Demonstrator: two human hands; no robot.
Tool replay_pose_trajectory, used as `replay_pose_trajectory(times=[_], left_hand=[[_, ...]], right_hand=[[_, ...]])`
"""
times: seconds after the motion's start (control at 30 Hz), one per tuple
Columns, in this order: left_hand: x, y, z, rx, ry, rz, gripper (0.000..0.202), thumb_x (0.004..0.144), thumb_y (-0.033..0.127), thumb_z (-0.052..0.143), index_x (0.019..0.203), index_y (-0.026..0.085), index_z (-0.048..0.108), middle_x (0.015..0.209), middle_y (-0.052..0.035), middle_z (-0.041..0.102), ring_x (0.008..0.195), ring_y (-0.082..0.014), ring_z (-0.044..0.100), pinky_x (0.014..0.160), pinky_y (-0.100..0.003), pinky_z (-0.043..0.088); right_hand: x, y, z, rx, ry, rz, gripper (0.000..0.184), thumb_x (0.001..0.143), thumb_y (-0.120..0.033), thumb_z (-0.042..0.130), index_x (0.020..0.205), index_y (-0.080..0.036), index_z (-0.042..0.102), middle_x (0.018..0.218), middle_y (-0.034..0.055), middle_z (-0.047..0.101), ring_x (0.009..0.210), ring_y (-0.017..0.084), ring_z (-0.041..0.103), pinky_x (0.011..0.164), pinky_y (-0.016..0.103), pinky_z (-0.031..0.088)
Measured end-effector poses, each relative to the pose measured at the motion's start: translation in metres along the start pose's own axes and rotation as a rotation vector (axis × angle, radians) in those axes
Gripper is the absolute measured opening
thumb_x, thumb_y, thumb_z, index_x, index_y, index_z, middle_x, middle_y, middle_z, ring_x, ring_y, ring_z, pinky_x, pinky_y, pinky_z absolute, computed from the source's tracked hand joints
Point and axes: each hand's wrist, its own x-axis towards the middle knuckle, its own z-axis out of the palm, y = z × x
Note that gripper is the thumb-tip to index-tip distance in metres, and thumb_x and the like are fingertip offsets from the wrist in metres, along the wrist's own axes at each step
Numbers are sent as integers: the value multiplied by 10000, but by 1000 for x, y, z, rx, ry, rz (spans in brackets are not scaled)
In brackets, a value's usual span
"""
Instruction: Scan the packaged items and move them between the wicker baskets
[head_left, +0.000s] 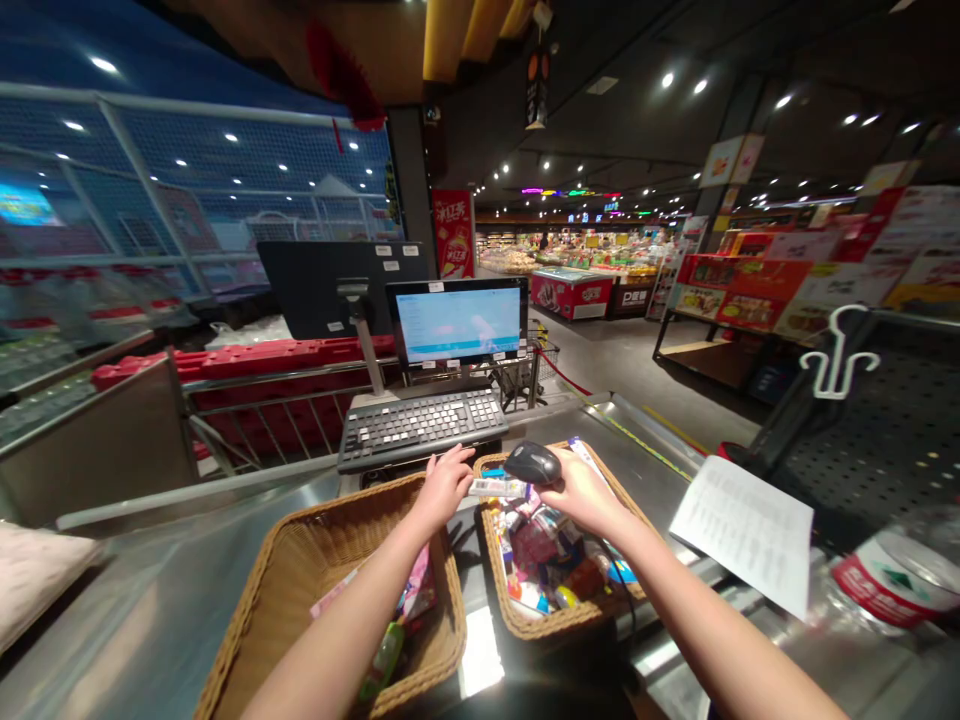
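Note:
My right hand [581, 492] is closed round a black handheld barcode scanner [532, 463], held above the right wicker basket [517, 612] full of small packaged goods. My left hand [444, 483] grips the end of a small flat white packet [495, 487] that lies between the two hands, just below the scanner's head. Under my left forearm stands the left wicker basket [300, 570], which holds a few colourful packets [414, 592]. Both baskets rest on a steel checkout counter [150, 610].
A black keyboard [420, 427] and a lit till screen [457, 322] stand just beyond the baskets. A printed sheet [746, 530] and a plastic-wrapped can [892, 575] lie to the right. Red shopping baskets [255, 365] and a metal rail are behind the counter; shop aisles stretch beyond.

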Motion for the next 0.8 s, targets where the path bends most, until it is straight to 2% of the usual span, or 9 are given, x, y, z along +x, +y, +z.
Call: replay_pose_trajectory(times=[0.23,0.4,0.63,0.8], left_hand=[[-9,-18,4,-20,52,-81,245,878,256,454,746,217,657,1367,-46,564,1363,-268,384,1104,-620,196],[-8,-20,6,-51,91,-90,253,880,249,441,752,214,657,1366,-57,564,1356,-277,393,1100,-613,220],[1,-16,-5,-66,158,-42,258,891,257,427,787,222,661,1349,-50,578,1339,-280,412,1093,-608,244],[8,-14,-19,-61,186,3,254,900,269,425,812,227,660,1365,-44,567,1363,-278,380,1108,-610,212]], right_hand=[[1,-9,5,-6,-17,5,342,655,-101,576,974,-205,648,985,44,688,954,219,613,879,314,450],[2,-10,9,5,-1,-23,336,654,-106,587,971,-202,643,986,45,679,947,215,606,873,310,452],[3,-11,9,-23,-9,-34,303,665,-131,582,955,-201,632,950,41,661,926,217,594,864,318,445],[3,-18,7,-37,-17,-22,288,660,-138,582,939,-201,614,948,41,651,914,220,590,855,324,455]])
